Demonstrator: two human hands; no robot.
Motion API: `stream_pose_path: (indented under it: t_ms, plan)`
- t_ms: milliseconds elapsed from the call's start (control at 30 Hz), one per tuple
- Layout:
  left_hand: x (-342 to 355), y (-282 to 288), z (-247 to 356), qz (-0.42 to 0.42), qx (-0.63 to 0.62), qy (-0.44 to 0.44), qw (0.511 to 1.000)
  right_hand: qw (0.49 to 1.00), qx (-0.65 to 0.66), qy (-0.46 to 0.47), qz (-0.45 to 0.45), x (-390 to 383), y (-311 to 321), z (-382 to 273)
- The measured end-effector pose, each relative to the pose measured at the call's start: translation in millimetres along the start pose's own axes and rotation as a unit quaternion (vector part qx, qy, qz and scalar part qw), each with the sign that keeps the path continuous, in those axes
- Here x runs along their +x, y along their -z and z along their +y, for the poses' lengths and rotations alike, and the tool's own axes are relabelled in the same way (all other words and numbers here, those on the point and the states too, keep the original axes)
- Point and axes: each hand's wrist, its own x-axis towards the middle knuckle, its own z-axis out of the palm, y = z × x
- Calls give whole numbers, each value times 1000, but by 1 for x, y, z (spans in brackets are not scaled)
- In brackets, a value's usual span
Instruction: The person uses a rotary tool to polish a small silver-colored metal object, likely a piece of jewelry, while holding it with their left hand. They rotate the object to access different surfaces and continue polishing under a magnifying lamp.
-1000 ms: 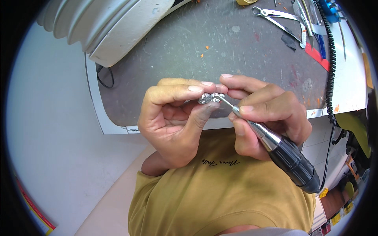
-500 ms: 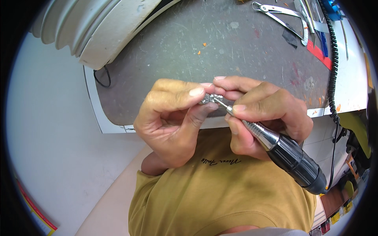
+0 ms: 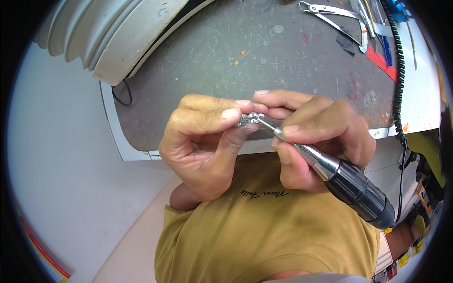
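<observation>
In my left hand (image 3: 198,146), pinched between thumb and fingertips, is a small lumpy silver metal piece (image 3: 250,118), shaped like a row of teeth. My right hand (image 3: 325,132) grips a rotary handpiece (image 3: 354,192) with a chrome front and black body, held like a pen. Its thin bit points up and left onto the metal piece, at or very close to the surface. The fingertips of both hands meet around the piece, just above the near edge of the grey worktop (image 3: 222,56).
A white ribbed suction hood (image 3: 132,40) stands at the back left, a looped black cable (image 3: 126,99) beside it. At the back right lie a metal caliper (image 3: 337,16), slim tools (image 3: 387,49) and a red flat piece (image 3: 380,63). A coiled black cord (image 3: 400,94) runs down the right side.
Both hands, with the piece and handpiece, have shifted slightly left since a second ago. The bit stays on or near the piece, and both grips look the same.
</observation>
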Motion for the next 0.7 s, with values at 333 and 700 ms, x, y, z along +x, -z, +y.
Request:
stream_pose_path:
  t_ms: [333,700]
  plan:
    - [-3,1,-4,11,-28,-19,999,999,-41,25,-26,1,1,3]
    - [-3,-1,-4,11,-19,-27,999,998,-55,35,-21,2,2,2]
